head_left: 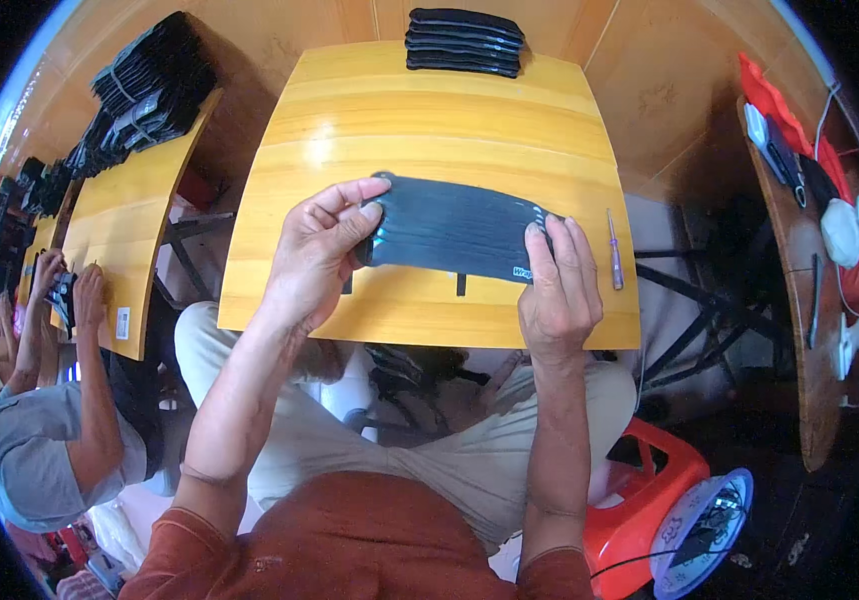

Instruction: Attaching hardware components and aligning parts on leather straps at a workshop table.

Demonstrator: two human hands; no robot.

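Stretched between my two hands is a flat black fabric band [454, 228], held over the near half of a yellow wooden table [339, 130]. My left hand [314, 245] pinches its left end between thumb and fingers. At the other end, my right hand [561, 300] grips the band with its fingers on top; the thumb is hidden. Small light print shows at the band's lower right corner, and pale marks run along its right end. Two short black strips [460, 285] show just below its lower edge; whether they belong to the band I cannot tell.
A neat stack of black folded bands [464, 43] sits at the table's far edge. A screwdriver [614, 255] lies by the right edge. On the left, another person's hands [89, 295] work at a table with black bundles [154, 75]. A red stool [639, 510] and a bowl [704, 545] stand lower right.
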